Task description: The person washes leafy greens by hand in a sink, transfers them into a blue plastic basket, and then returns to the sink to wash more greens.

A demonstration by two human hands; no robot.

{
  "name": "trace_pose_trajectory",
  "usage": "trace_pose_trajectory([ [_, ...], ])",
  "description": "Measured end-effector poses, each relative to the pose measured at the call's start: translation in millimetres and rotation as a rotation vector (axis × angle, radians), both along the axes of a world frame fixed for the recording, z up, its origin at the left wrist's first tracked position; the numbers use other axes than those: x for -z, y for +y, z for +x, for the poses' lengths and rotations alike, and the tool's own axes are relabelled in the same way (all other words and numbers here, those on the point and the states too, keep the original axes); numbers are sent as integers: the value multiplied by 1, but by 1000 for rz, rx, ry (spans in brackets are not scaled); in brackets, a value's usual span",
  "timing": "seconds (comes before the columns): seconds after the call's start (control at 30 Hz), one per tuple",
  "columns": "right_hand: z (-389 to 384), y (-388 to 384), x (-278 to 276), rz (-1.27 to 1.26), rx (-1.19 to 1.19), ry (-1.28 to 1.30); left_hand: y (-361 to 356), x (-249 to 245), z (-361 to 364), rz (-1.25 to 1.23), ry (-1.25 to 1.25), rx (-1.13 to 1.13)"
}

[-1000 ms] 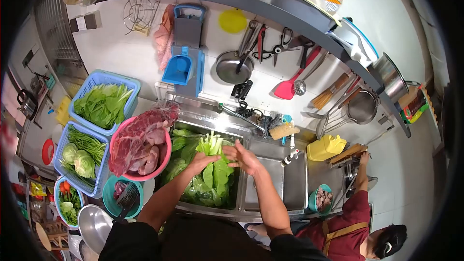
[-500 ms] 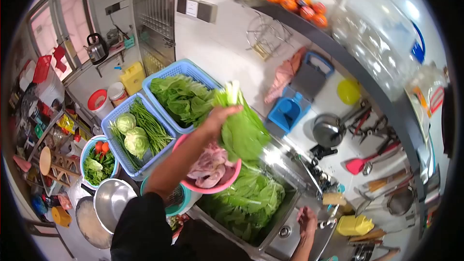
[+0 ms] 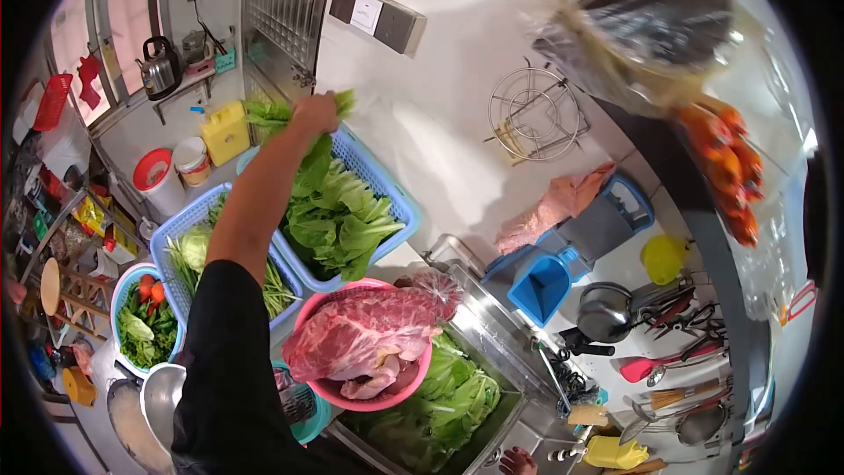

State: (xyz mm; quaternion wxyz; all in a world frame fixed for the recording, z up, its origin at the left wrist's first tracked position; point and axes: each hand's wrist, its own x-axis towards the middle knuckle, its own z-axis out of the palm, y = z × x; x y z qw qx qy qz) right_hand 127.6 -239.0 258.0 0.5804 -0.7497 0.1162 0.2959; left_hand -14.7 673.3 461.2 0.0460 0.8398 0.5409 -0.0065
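Note:
My left hand point(image 3: 318, 113) is closed round a bunch of leafy greens point(image 3: 350, 102), over the far end of a blue basket point(image 3: 406, 202). Leaves hang down from the fist on both sides. More leafy greens point(image 3: 347, 215) lie in that basket under my forearm. My right hand point(image 3: 518, 461) shows at the bottom edge beside the sink, partly cut off, fingers loosely apart with nothing seen in them. In the sink point(image 3: 505, 427) sit more wet greens point(image 3: 448, 405). A pink basin point(image 3: 365, 405) of raw meat point(image 3: 360, 334) stands between basket and sink.
Left of my forearm, a second blue basket point(image 3: 167, 255) holds cabbage and green stalks. Beyond it is a bowl of tomatoes and greens point(image 3: 145, 325). A metal bowl point(image 3: 163, 400) stands nearby. Pans and utensils point(image 3: 607, 312) hang on the right wall, under a shelf with plastic bags point(image 3: 659, 26).
My left hand has carried the greens from above the sink and basin to the far end of the blue basket. My right hand sits lower in view. The camera view has shifted.

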Motion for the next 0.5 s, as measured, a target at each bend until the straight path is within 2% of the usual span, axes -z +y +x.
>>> trace_pose_trajectory([
  [0.03, -2, 5, -6, -89, -25, 30, 16, 32, 7, -4, 0, -14],
  [0.1, -7, 8, -8, -81, -98, 20, 27, 89, 8, -18, 52, -2],
  [0.13, -8, 10, -5, -75, -138, 13, 13, 105, 2, -31, 104, 24],
  [0.17, -11, 2, 7, 28, -166, -42, 0, 113, -3, -117, 101, -45],
  [0.2, -15, -2, 13, 15, -204, -63, -9, 119, -7, -203, 104, -110],
  [0.27, -22, -6, 16, -14, -284, -100, -6, 136, -15, -173, 35, -146],
  [0.3, -18, -5, 18, -79, -268, 21, -4, 142, -19, -159, 2, -164],
  [0.4, -26, -17, 29, 33, -378, -17, -14, 133, -32, -28, -121, -158],
  [0.5, -27, -13, 29, 103, -438, -50, -28, 105, -45, -107, -13, -124],
])
